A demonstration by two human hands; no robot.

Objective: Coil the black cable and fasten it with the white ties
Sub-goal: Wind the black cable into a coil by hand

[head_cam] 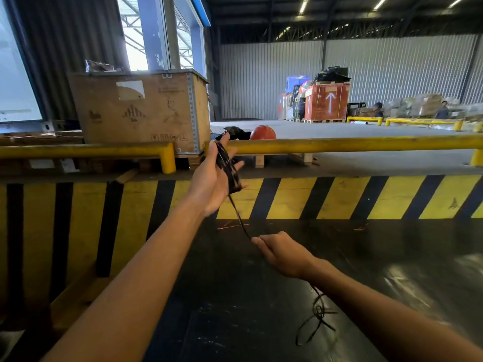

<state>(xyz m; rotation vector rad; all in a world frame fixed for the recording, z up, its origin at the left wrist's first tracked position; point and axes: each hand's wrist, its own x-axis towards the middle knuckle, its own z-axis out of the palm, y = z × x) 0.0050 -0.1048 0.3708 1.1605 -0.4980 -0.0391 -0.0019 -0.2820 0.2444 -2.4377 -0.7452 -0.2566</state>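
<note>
My left hand (211, 178) is raised in front of the yellow rail, fingers spread, with several turns of the black cable (230, 168) wound around the palm. From that coil a single strand runs down and right to my right hand (281, 253), which pinches it between thumb and fingers. Behind my right wrist the loose tail of the cable (315, 320) lies in tangled loops on the dark floor. No white ties are visible.
A yellow guard rail (339, 145) tops a dock edge painted in yellow and black stripes (326, 197). A large plywood crate (141, 111) stands behind the rail at left, an orange hard hat (262, 132) beside it. Stacked goods and two people are far back right.
</note>
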